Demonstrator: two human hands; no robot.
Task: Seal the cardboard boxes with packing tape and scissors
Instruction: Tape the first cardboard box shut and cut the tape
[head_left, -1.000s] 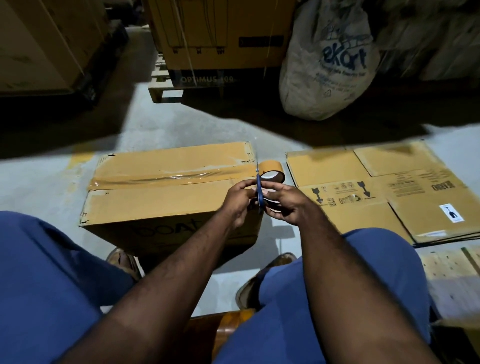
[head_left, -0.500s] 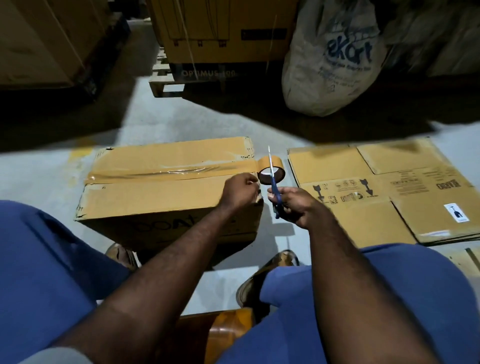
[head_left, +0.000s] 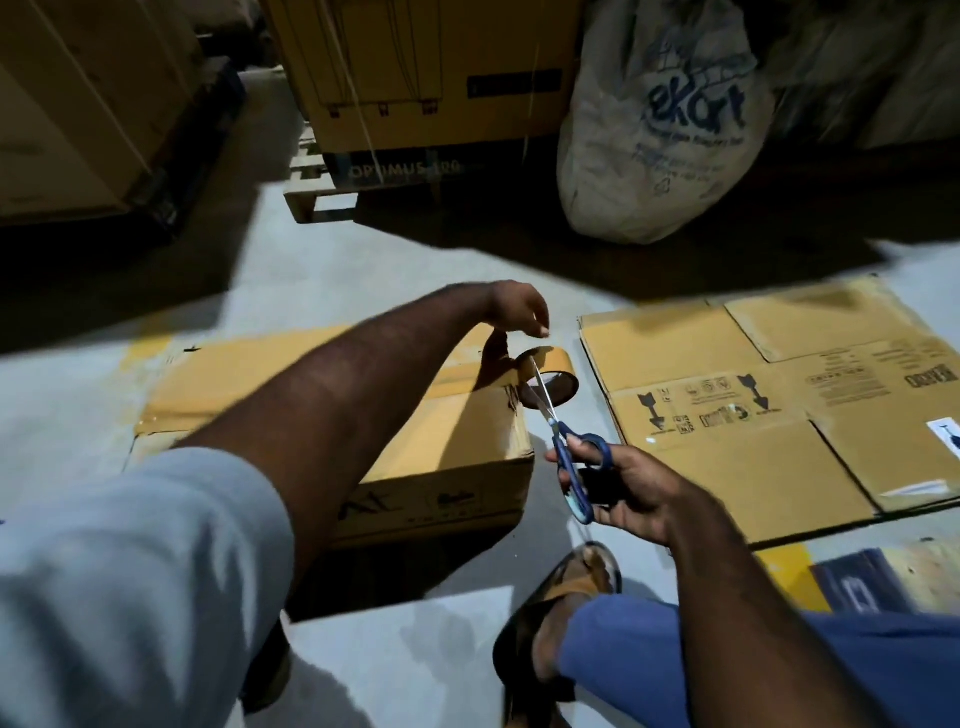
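A closed cardboard box lies on the floor, with brown tape along its top seam. The tape roll hangs off the box's right end, still joined to that strip. My right hand grips blue-handled scissors, whose blades point up and cross the tape right beside the roll. My left hand hovers above the box's far right corner, just over the roll. Its fingers point down, loosely curled, and I see nothing in them. My left forearm hides much of the box top.
Flattened cardboard boxes lie on the floor to the right. Behind stand a large carton on a pallet, a white sack and another big carton at left. My sandalled foot rests below the scissors.
My left hand lifted off the box's near corner and moved up over the far corner above the roll. The scissors tilted so the blades now lie across the tape at the roll.
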